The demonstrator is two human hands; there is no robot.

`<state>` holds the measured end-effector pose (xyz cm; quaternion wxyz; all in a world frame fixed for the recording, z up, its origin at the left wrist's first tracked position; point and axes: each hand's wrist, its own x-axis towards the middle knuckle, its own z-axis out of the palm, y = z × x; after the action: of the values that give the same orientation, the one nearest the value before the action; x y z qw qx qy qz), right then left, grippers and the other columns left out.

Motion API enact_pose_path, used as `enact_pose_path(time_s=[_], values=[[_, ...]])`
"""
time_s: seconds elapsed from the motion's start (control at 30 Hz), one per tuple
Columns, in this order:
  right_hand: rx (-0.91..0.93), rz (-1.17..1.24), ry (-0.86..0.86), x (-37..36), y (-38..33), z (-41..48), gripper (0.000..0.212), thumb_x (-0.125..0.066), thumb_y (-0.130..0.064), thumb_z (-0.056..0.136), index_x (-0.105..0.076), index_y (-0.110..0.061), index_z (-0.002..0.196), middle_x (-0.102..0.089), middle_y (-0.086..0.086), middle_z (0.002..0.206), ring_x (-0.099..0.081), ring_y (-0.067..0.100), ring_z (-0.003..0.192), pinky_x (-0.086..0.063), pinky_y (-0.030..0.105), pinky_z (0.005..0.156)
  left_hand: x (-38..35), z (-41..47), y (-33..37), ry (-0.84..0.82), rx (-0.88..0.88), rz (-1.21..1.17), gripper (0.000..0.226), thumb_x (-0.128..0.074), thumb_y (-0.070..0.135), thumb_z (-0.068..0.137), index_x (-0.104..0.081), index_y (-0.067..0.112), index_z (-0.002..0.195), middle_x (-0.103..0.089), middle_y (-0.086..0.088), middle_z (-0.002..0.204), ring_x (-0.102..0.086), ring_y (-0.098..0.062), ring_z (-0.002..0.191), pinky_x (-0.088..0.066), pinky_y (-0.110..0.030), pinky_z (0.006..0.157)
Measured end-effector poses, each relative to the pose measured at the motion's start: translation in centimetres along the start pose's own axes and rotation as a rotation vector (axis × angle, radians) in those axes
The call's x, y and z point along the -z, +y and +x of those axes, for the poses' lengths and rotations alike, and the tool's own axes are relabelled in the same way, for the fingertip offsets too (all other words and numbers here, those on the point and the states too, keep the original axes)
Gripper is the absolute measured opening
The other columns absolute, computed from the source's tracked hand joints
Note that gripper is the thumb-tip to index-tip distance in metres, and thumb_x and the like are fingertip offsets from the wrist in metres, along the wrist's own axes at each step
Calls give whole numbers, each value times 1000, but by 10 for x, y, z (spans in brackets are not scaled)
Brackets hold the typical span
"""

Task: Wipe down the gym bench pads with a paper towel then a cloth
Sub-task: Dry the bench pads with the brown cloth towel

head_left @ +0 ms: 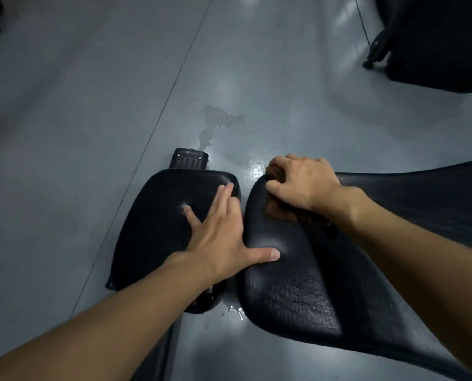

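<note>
Where the right hand [300, 185] sits, at the far corner of the long pad [298, 284], its fingers are curled tight, knuckles up, bunched over a dark wad pressed to the vinyl. I read this as a cloth [281, 213], though it is dark on dark and hard to tell from the hand's reflection. The long pad runs from that corner back toward the person and off to the right. Nearly all its surface therefore lies nearer than the hand, and I judge the stroke to be a pull homeward along that axis. Left hand [218, 237] lies flat, fingers straight and spread, holding nothing. Palm and fingers are on the seat pad [157, 215], thumb across the gap onto the long pad's left edge. It braces; the right hand does the work. Both pads glisten wet. Puddle [221, 119] on the floor [91, 105] beyond the seat pad's far end.
</note>
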<state>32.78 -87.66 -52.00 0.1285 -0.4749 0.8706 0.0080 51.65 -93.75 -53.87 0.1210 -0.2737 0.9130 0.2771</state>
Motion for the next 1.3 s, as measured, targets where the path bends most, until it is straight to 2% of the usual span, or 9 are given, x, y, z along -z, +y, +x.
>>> enact_pose_path(time_s=[0.17,0.33,0.5,0.6,0.7,0.8,1.0,1.17,1.3], values=[[235,-139,-41,-12,-52,0,32,-33,-60,76,-50,-33,73,-66,-2,102,-56,20,100,-35,38,94,3,-4,-20,103,-118,-17,114,-62,81,64,-22,8,143,5,-1,162,-2,-14,150,-4,-64,116],[374,-124,-66,-23,-69,-39,33,-30,-62,64,-47,-34,61,-66,-6,86,-57,14,97,-33,33,107,4,-17,-68,74,-369,56,85,-51,67,85,-23,14,145,-1,9,161,-1,-5,148,1,-46,122],[259,-54,-114,-16,-82,-43,20,-55,-39,86,-57,-34,66,-60,-9,75,-58,17,80,-40,28,71,2,-11,-80,150,-407,41,55,-47,29,94,-30,19,146,-16,7,161,-18,-11,146,-11,-38,122],[303,-3,-92,-28,-87,-74,17,-51,-51,71,-60,-40,62,-62,-11,76,-59,10,77,-40,27,72,-6,-14,-87,171,-389,39,63,-40,34,87,-30,23,149,-19,8,161,-22,-16,147,-19,-39,120],[378,-31,-75,-42,-94,-107,38,-41,-59,58,-61,-30,71,-65,-7,82,-60,15,86,-46,33,78,-5,-22,-87,146,-387,45,61,-41,20,91,-30,20,151,-17,5,162,-17,-14,148,-17,-36,121],[376,-110,10,-45,-97,-115,53,-33,-63,59,-64,-26,80,-66,-5,91,-59,21,97,-47,41,90,-10,-30,-86,162,-404,97,59,-37,14,95,-26,17,154,-13,2,163,-12,-14,149,-13,-34,122],[310,-142,16,-48,-103,-120,43,-30,-63,56,-55,-30,67,-62,-4,91,-58,22,98,-48,43,91,-16,-36,-92,208,-434,94,54,-33,15,101,-24,16,154,-12,2,164,-8,-10,150,-8,-35,122],[419,-169,61,-57,-109,-155,48,-35,-58,62,-63,-21,75,-66,-2,86,-59,23,97,-45,41,96,-17,-38,-96,192,-457,116,53,-33,17,102,-25,16,154,-12,2,164,-9,-11,150,-9,-34,122],[301,193,128,-60,-114,-194,38,-45,-50,61,-63,-25,83,-67,-8,83,-63,14,85,-52,35,80,-18,-40,-102,219,-483,62,51,-36,16,101,-31,17,152,-19,4,162,-16,-10,148,-12,-32,122]])
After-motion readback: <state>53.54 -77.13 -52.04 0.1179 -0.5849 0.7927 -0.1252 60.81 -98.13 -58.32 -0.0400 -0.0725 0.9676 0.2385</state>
